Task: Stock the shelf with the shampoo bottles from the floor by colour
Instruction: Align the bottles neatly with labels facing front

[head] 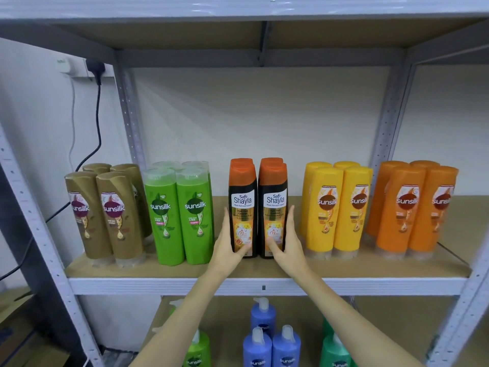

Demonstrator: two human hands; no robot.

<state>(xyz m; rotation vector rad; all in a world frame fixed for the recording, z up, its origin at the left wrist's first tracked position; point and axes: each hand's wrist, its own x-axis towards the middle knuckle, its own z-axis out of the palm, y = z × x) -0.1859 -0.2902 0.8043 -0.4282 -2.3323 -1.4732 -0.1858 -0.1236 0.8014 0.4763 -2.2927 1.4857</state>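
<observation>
Black Safi Shayla shampoo bottles with orange caps stand in two short rows at the middle of the shelf board (264, 268). The left front bottle (242, 205) and the right front bottle (274, 205) stand side by side and touching. My left hand (227, 245) presses flat against the left bottle's outer side, thumb across its lower front. My right hand (289, 245) mirrors it on the right bottle. Brown bottles (103, 213) and green bottles (182, 207) stand to the left, yellow bottles (333, 207) and orange bottles (412, 205) to the right, grouped by colour.
The shelf below holds blue pump bottles (270, 343) and green pump bottles (198, 350). Grey metal uprights (389, 123) frame the rack. A black cable hangs from a wall socket (96, 70) at the left. Gaps of bare board separate the colour groups.
</observation>
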